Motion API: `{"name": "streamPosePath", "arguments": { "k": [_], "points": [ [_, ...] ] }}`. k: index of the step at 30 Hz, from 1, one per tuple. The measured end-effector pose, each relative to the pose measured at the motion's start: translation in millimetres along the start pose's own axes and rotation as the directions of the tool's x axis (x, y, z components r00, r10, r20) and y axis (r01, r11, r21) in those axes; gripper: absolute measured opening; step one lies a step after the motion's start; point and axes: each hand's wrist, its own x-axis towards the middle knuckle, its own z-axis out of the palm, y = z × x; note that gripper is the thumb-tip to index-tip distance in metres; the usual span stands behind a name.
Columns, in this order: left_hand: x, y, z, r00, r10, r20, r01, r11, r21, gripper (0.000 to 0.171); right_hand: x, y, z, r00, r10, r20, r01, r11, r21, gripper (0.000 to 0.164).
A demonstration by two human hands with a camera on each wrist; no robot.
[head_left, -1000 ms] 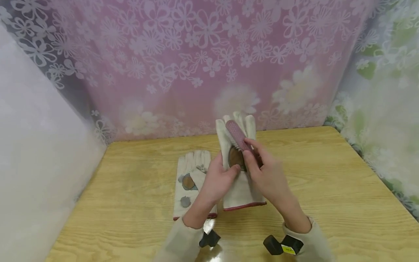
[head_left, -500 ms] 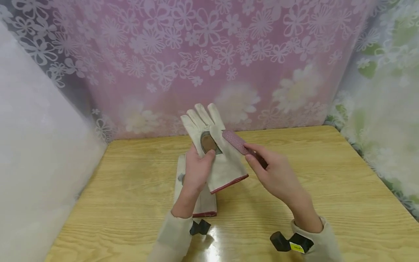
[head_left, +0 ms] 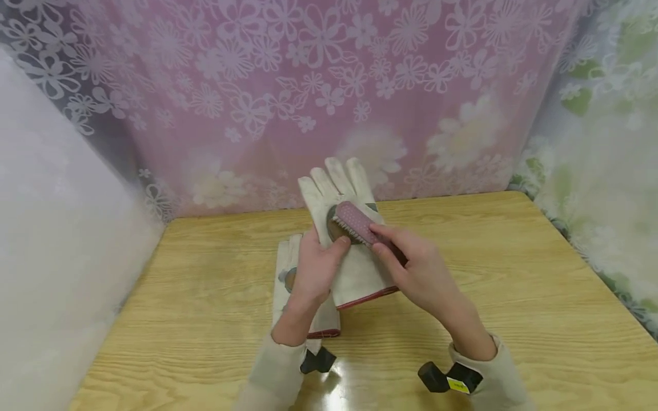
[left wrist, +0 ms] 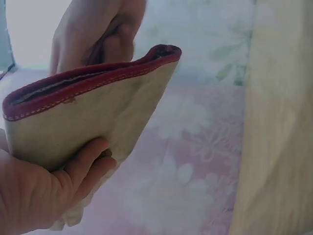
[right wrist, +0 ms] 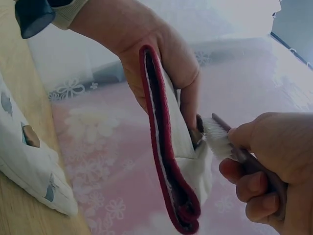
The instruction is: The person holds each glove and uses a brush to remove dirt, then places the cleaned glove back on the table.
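My left hand (head_left: 317, 265) grips a white work glove (head_left: 354, 274) with a red-edged cuff, its thumb over the palm side and its fingers behind. A brown patch with a grey border marks the glove's palm. In my right hand (head_left: 418, 265) is a pink dotted brush (head_left: 356, 221), pinched by the handle. Its white bristles (right wrist: 215, 137) meet the brown patch near the left thumb. The left wrist view shows the cuff opening (left wrist: 93, 81) and the left fingers pressed on the glove's back. Under the left hand, a second white glove (head_left: 325, 319) lies on the table, partly covered by the wrist.
The wooden table (head_left: 205, 319) reaches back to a pink flowered curtain (head_left: 267, 137). A pale sheet (head_left: 61, 228) hangs on the left, a green-leaved one (head_left: 596, 188) on the right. Black wrist devices (head_left: 317, 359) sit at both sleeves.
The held glove first swung left and up, its fingers tilting leftward, with the brush at its right edge. Since then the glove has shifted slightly right and the brush has come back over the patch.
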Motion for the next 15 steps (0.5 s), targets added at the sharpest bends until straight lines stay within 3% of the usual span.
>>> {"name": "streamPosePath", "arguments": {
  "k": [2, 4, 10, 12, 15],
  "points": [
    [2.2, 2.0, -4.7, 0.999, 0.019, -0.050, -0.019, 1.000, -0.011, 0.042, 0, -2, 0, 1.000, -0.026, 0.014, 0.026, 1.000, -0.009, 0.041],
    [1.3, 1.5, -3.2, 0.998, 0.024, -0.051, -0.023, 0.999, 0.034, 0.042, -1, -2, 1, 0.999, -0.031, 0.013, 0.031, 0.999, -0.014, 0.042],
    [-8.5, -6.5, 20.6, 0.994, 0.013, 0.106, -0.030, 0.986, 0.162, 0.044, -3, -1, 4, 0.995, 0.074, -0.067, -0.072, 0.997, 0.032, 0.040],
    [-8.7, -5.0, 20.4, 0.991, 0.002, 0.134, -0.021, 0.990, 0.138, 0.043, -1, -1, 4, 0.994, 0.084, -0.075, -0.082, 0.996, 0.042, 0.039],
    [-7.2, 1.0, 11.5, 0.992, -0.019, 0.125, 0.011, 0.998, 0.058, 0.042, 1, -3, 3, 0.998, 0.061, -0.035, -0.060, 0.998, 0.023, 0.039]
  ]
}}
